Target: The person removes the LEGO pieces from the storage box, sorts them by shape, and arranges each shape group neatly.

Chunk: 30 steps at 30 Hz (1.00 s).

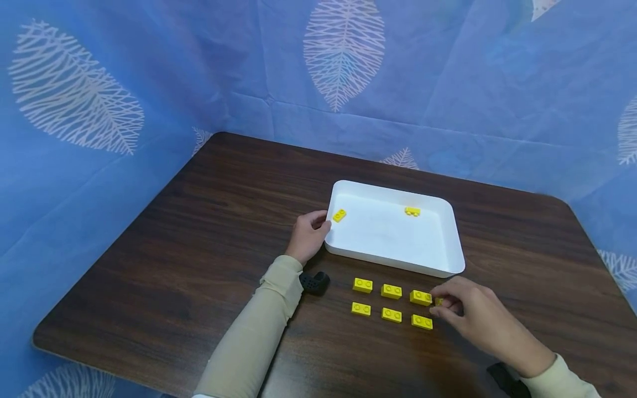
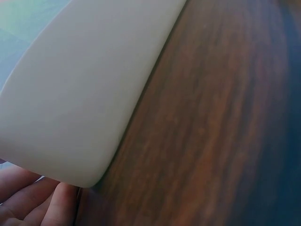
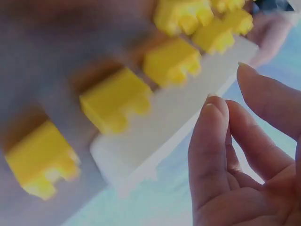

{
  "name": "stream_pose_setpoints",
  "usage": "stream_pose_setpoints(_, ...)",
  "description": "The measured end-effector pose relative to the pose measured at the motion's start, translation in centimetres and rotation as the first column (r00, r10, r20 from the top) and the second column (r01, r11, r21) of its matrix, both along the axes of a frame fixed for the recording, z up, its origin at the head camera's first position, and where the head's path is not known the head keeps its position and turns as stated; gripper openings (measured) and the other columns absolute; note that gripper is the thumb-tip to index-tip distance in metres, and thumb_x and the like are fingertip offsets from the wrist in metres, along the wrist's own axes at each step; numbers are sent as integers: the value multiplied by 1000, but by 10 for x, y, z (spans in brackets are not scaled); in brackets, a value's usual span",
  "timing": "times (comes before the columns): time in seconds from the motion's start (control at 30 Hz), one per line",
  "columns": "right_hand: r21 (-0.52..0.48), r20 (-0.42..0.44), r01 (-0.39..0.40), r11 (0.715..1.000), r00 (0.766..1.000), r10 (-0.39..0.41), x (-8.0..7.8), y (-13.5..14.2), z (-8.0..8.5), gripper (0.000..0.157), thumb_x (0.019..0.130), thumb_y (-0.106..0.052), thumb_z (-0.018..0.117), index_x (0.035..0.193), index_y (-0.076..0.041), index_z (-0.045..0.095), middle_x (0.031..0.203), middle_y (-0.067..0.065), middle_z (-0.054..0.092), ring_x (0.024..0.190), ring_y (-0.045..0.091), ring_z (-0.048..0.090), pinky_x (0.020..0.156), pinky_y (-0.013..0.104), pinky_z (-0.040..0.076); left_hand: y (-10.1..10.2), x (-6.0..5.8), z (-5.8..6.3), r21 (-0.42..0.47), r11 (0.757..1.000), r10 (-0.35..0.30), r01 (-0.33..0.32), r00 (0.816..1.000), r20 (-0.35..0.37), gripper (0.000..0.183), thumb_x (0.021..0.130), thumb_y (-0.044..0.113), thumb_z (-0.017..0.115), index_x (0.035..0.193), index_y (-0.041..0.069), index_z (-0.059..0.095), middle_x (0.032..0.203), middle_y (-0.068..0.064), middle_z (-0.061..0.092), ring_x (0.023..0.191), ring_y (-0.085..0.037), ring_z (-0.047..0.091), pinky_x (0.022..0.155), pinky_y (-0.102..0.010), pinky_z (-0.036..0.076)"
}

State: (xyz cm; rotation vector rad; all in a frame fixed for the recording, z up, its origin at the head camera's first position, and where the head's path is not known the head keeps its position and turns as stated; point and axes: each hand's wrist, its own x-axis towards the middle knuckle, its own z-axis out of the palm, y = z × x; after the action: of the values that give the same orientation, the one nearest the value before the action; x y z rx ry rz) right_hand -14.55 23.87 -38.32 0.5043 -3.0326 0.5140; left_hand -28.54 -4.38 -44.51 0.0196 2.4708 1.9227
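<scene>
My left hand [image 1: 307,235] holds the left side of a shallow white tray [image 1: 393,263], its fingertips at the rim; in the left wrist view its fingers [image 2: 59,205] lie against a tray corner. Yellow two-stud toy bricks stand on the table in two rows before the tray. My right hand [image 1: 478,315] hovers at the right end of those rows. Beside its fingertips are a back-row brick [image 1: 421,298] and another brick [image 1: 439,302], mostly hidden by the fingers. In the right wrist view, thumb and fingers [image 3: 209,141] are apart with nothing between them.
Inside the tray lie two yellow bricks, one at the left wall [image 1: 339,215] and one towards the back [image 1: 412,211]. The dark wooden table [image 1: 199,237] stands against blue leaf-patterned cloth [image 1: 259,61]. Black bands are on both wrists.
</scene>
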Motion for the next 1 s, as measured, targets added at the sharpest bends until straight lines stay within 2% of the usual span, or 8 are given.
stream_pose_setpoints(0.13,-6,-37,-29,1000,999,29,-16,3,17,23,74,-8,77,96,-4,70,79,-5,58,64,2,49,55,21,48,-1,0,-1,0,1000,-4,4,1000,-10,37,93,17,57,129,6,57,126,-8,59,112,-19,57,95,-33,49)
stream_pose_setpoints(0.3,-102,58,-25,994,998,31,-43,10,29,23,83,-7,69,105,1,67,83,0,62,68,9,57,59,22,50,-2,0,-1,5,1000,8,-8,1000,-10,36,93,17,57,128,7,58,125,-7,60,110,-19,57,94,-33,49)
stream_pose_setpoints(0.43,-140,109,-3,990,994,18,-59,12,30,27,85,-10,67,110,1,65,88,3,67,76,15,62,63,23,52,-1,1,0,14,1000,5,-5,1000,-1,36,93,17,57,127,7,59,123,-7,61,110,-18,57,94,-33,49)
stream_pose_setpoints(0.57,-135,132,-1,991,991,19,-74,6,28,29,86,-15,68,111,0,65,91,4,68,76,16,60,64,26,52,-1,3,1,13,1000,1,-1,1000,1,36,93,17,57,128,7,58,124,-8,60,110,-19,57,94,-34,49)
stream_pose_setpoints(0.83,-150,157,-82,985,982,106,-103,-21,25,27,87,-14,66,110,0,66,96,8,67,81,17,61,68,31,52,-3,3,-1,11,1000,3,-3,1000,1,36,93,17,56,128,7,58,125,-7,60,112,-19,57,94,-33,49)
stream_pose_setpoints(1.0,-166,165,-97,981,978,125,-116,-37,29,27,88,-13,65,111,1,65,103,13,66,88,22,62,69,33,52,-3,3,0,12,1000,-7,7,1000,-22,36,93,17,56,128,6,58,124,-9,60,112,-19,57,94,-33,49)
